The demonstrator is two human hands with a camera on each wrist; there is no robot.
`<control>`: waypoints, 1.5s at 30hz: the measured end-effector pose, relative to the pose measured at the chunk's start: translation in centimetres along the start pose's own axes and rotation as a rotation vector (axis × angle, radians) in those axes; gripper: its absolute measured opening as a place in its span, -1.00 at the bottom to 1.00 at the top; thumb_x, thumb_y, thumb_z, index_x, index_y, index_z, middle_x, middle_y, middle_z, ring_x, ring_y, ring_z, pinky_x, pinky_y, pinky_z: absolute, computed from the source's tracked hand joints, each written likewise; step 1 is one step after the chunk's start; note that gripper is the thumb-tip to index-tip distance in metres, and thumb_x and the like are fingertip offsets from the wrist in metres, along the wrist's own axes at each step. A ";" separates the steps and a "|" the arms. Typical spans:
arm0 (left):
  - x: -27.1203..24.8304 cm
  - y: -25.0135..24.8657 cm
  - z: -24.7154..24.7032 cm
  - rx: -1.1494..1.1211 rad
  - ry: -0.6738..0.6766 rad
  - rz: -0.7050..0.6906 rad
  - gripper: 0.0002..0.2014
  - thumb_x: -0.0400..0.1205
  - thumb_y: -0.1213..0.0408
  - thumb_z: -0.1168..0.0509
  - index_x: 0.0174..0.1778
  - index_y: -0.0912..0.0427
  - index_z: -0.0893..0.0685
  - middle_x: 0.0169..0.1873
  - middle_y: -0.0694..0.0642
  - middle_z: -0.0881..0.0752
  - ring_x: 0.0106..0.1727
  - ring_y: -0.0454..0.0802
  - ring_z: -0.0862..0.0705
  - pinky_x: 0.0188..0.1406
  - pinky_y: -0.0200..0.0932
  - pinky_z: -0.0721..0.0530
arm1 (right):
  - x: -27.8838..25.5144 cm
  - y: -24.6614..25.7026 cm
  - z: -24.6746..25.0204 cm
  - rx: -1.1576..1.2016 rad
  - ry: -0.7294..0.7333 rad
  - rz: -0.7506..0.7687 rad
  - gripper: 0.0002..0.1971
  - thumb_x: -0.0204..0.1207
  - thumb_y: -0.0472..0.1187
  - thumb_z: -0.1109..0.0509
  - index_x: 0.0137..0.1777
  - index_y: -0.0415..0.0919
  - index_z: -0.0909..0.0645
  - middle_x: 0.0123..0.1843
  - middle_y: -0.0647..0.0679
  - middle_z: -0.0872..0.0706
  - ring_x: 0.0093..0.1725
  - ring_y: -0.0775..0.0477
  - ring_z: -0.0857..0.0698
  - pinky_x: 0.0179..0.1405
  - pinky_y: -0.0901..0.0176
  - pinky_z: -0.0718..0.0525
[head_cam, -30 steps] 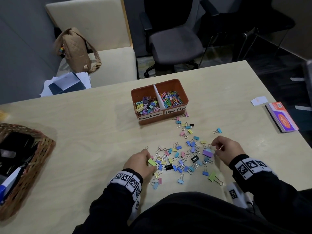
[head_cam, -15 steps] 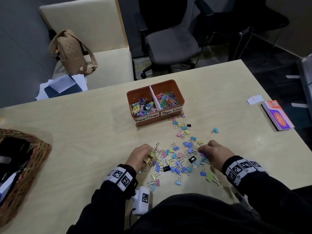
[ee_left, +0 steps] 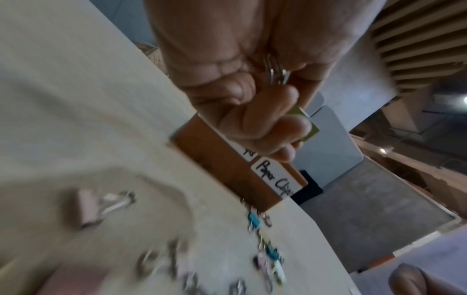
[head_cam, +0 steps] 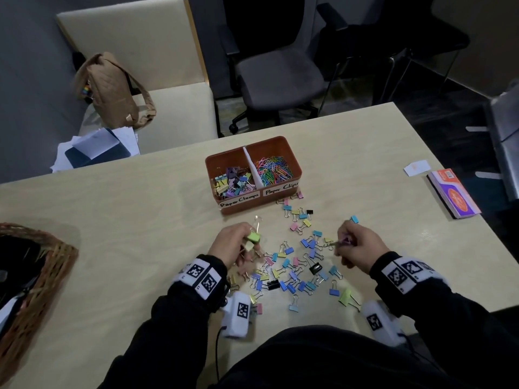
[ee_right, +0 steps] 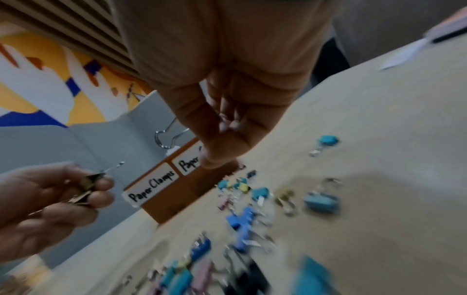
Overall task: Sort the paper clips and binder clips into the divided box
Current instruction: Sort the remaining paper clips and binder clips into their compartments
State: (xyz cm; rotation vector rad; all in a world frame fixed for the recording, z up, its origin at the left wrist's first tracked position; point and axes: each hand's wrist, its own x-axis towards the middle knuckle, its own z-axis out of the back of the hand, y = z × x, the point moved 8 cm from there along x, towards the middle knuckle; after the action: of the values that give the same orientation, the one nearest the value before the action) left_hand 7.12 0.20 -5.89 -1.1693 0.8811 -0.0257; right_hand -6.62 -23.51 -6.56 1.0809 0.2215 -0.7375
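Our left hand [head_cam: 234, 245] is curled around a small bunch of binder clips: a green binder clip [head_cam: 253, 237] sticks out on top and at least one pale one sits under it. Our right hand [head_cam: 358, 245] pinches a purple clip [head_cam: 346, 241] by its wire handles. Both hands are raised off the table [head_cam: 126, 234].

The divided box [head_cam: 254, 204] sits just beyond both hands, slightly nearer the left. Its "Paper Clamps" half, on the left-hand side, holds binder clips; its "Paper Clips" half holds paper clips [head_cam: 273, 171].

Risks as we read them:
- The left-hand bunch is loose, so a clip could slip out on the way to the box.
- The right hand is nearer the paper-clip half, so its clip could land there.
- Handles could snag each other in the pile [head_cam: 292, 265] between the hands.

Count: one box with two halves, and roughly fifty loose binder clips on the table. Three of those are black. We see no loose paper clips.
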 end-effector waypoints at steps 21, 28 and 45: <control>3.0 -7.5 6.1 -0.087 -0.361 -0.078 -0.84 0.67 0.33 -0.21 -0.07 0.27 -0.69 -0.19 0.21 -0.71 -0.33 0.03 -0.66 -0.41 -0.15 -0.67 | 5.0 13.3 -2.5 -0.021 0.021 0.192 -0.70 0.46 -0.43 -0.34 -0.16 0.06 -0.62 -0.13 -0.14 -0.77 -0.30 -0.13 -0.74 -0.25 -0.02 -0.78; 1.5 -3.1 2.8 0.498 -0.241 -0.155 -0.93 0.57 0.28 -0.42 -0.14 -0.01 -0.72 -0.19 -0.13 -0.71 -0.19 -0.18 -0.68 -0.27 -0.39 -0.59 | 1.6 3.8 -3.9 -0.413 0.195 0.110 -0.70 0.39 -0.25 -0.56 -0.02 0.09 -0.58 -0.02 0.18 -0.63 -0.06 0.06 -0.67 -0.22 0.38 -0.56; 0.7 4.3 -4.2 1.058 0.014 -0.183 -0.46 0.50 0.18 -0.43 0.41 -0.08 -0.47 0.22 0.06 -0.39 0.27 0.10 -0.44 0.24 -0.09 -0.49 | -0.1 2.8 -11.3 -0.920 0.252 0.320 -0.39 0.49 -0.17 -0.42 0.52 -0.07 -0.29 0.38 -0.11 -0.40 0.35 -0.19 -0.36 0.35 0.02 -0.46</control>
State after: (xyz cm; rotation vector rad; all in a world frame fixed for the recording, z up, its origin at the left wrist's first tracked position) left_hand 3.23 -1.52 -10.18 -0.2457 0.6162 -0.5809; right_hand -2.80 -12.97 -9.86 0.3036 0.5272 -0.1486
